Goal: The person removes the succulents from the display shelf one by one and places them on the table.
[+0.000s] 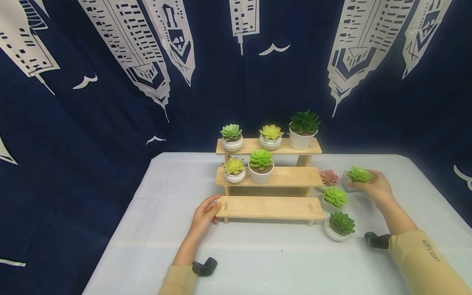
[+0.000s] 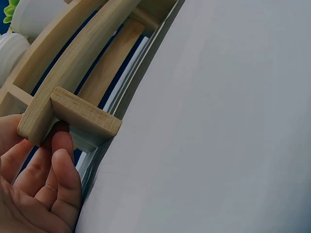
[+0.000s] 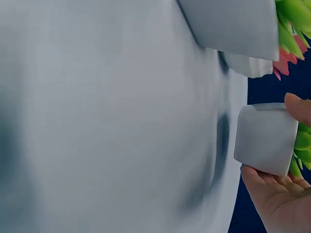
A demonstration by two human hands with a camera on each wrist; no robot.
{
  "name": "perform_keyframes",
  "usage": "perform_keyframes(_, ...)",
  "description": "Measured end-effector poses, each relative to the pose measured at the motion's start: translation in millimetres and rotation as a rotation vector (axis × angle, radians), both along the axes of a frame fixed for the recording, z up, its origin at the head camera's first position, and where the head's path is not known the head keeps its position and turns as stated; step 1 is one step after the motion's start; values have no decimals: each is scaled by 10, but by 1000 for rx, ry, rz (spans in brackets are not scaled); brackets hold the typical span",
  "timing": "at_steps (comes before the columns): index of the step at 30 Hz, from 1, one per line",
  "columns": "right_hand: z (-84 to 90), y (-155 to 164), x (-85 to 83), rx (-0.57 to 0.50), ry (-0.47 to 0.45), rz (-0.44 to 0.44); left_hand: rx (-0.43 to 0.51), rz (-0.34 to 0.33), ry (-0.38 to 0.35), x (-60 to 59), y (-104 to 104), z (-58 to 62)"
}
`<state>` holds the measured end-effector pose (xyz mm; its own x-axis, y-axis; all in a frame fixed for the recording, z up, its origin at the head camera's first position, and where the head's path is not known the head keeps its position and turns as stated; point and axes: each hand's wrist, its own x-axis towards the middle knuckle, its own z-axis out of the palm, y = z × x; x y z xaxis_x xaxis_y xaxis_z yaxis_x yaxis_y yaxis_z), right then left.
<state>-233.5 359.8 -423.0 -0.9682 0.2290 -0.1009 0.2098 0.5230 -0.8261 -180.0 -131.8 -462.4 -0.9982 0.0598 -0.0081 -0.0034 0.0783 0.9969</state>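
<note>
A three-tier wooden shelf [image 1: 271,207] stands mid-table. My left hand [image 1: 212,209] grips the left end of its bare bottom tier, thumb on top; in the left wrist view its fingers [image 2: 63,165] curl under the board beside the shelf's leg [image 2: 82,116]. My right hand [image 1: 363,180] holds a light green succulent in a white pot [image 1: 357,175] to the right of the shelf. The right wrist view shows that pot [image 3: 266,138] pinched between thumb and fingers [image 3: 272,187], slightly above the table.
Three potted succulents line the top tier [image 1: 271,137] and two sit on the middle tier [image 1: 250,166]. Right of the shelf stand a pink succulent [image 1: 329,178], a green one [image 1: 334,197] and a darker one [image 1: 341,224]. White tablecloth [image 1: 258,254]; dark patterned curtain behind.
</note>
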Motion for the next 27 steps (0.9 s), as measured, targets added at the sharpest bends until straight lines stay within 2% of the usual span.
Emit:
perform_keyframes(12, -127, -35, -44, 10, 9, 3, 10, 5, -3, 2, 11, -4)
perform_keyframes(23, -147, -50, -44, 14, 1, -4, -7, 11, 7, 9, 13, 12)
perform_keyframes(27, -127, -45, -55, 31, -21, -1, 16, 15, 2, -46, -9, -96)
